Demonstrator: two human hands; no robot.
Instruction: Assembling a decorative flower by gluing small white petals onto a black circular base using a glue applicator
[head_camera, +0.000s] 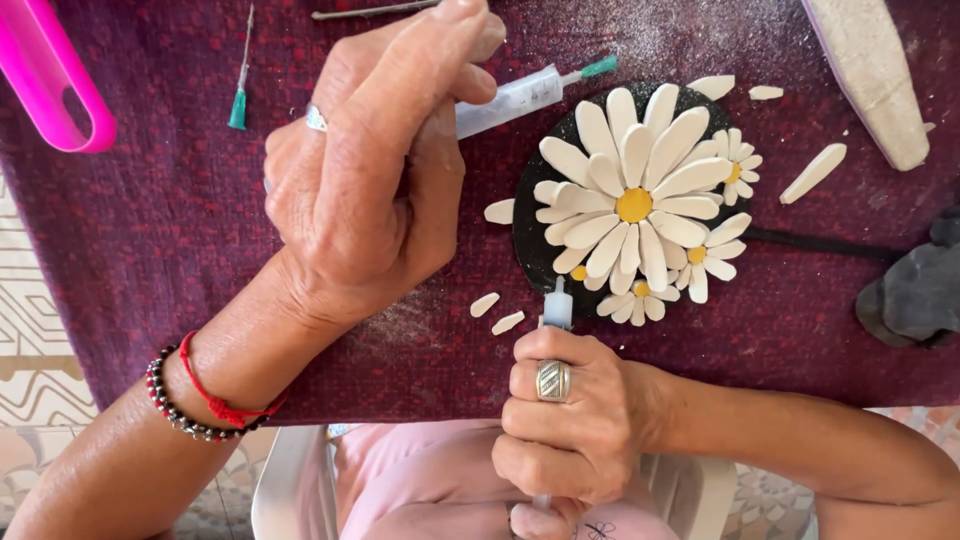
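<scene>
Covering most of the frame, a dark purple cloth (180, 230) serves as the work surface, dusted pale in the upper middle. Right of centre lies a round black disc (530, 250) carrying a large white daisy (633, 190) with a yellow middle and smaller daisies at its lower right edge. The left hand (370, 170) fills the upper centre, curled shut with its fingertips tucked under; whether it pinches anything cannot be told. The right hand (560, 420), at the lower centre, is clenched around a syringe (556, 305) whose tip meets the disc's lower rim. A second syringe (520, 97) with a green cap lies above the disc, partly behind the left hand. Loose white petals (497, 211) lie scattered around the disc. They look thin, stiff and brittle, so the flower piece is likely fragile and best lifted by the disc's bare edge, not by the petals.
</scene>
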